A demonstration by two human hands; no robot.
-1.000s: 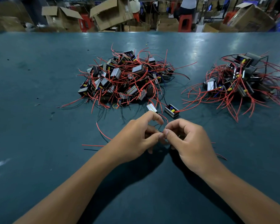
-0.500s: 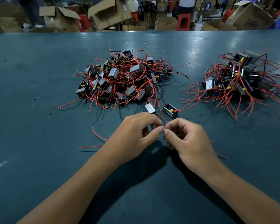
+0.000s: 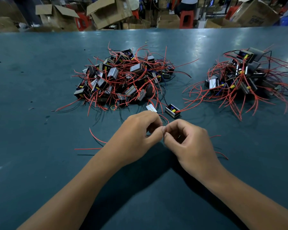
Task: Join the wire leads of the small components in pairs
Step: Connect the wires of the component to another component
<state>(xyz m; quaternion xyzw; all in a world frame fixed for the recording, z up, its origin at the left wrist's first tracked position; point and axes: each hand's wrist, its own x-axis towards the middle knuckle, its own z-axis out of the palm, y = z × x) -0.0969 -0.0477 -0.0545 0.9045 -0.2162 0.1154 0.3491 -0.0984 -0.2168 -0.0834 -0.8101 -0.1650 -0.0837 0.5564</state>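
A dark teal table [image 3: 40, 67] is carrying two heaps of small boxy components trailing red and black leads: a larger heap [image 3: 123, 78] is sitting near the middle, a smaller heap [image 3: 243, 77] is lying well apart toward the right edge. Two single components, a pale one [image 3: 151, 108] and a dark one [image 3: 172, 111], are resting just in front of the larger heap. Loose red wire [image 3: 96, 138] and a straight red strand [image 3: 88, 148] are lying on the bare surface to the left.
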